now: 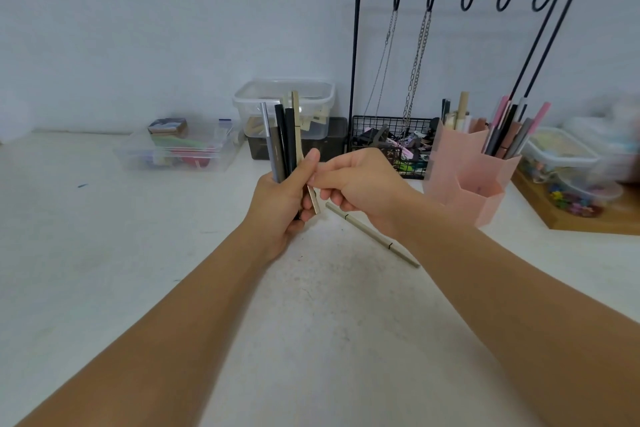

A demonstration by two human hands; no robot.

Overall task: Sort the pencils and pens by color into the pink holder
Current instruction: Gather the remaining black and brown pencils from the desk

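Note:
My left hand [282, 199] grips an upright bundle of pens [282, 139]: a silver one, dark ones and a beige one. My right hand [353, 184] meets it from the right, its fingertips pinching the beige pen [313, 199] low in the bundle. One more beige pen [372, 235] lies flat on the white table under my right wrist. The pink holder [467, 180] stands at the right, with pink, black and grey pens [509, 130] in its right compartment and beige ones [462, 111] at its back. Its low front compartment looks empty.
A black hook stand [356, 45] with hanging chains rises behind a wire basket [391, 146]. Clear plastic boxes [180, 149] and a stacked tub [284, 104] line the wall. Containers of small items sit on a wooden board [588, 222] at the far right.

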